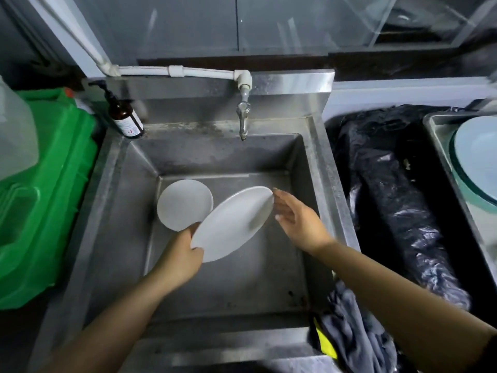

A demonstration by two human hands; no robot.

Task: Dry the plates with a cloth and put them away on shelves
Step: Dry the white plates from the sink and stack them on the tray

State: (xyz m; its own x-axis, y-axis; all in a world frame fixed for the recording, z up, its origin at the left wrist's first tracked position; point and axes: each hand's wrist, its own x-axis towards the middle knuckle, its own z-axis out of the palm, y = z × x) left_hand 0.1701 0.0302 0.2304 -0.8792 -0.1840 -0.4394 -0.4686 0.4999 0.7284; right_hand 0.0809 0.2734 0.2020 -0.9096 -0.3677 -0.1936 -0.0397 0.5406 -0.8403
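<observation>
Over the steel sink (320,168), the left hand (180,254) grips the lower edge of a white plate (232,224), thumb on its upper face and fingers curled beneath, holding it tilted above the basin floor. At the plate's far upper edge, the right hand (295,219) is released, its fingers straight and spread, the fingertips at or just beside the rim; whether they touch it I cannot tell. A second white plate (184,204) lies lower in the basin's far left corner, partly hidden by the tilted one. Above the basin hangs a tap (243,117) fed by a white pipe (174,71), and a brown pump bottle (125,115) stands on the sink's back left corner. A grey cloth (349,327) is bunched on the near right corner of the sink. Left of the sink sits a green crate (53,184); to the right, a black plastic bag (390,197) and a metal tray (441,146) with a pale dish (478,154).
</observation>
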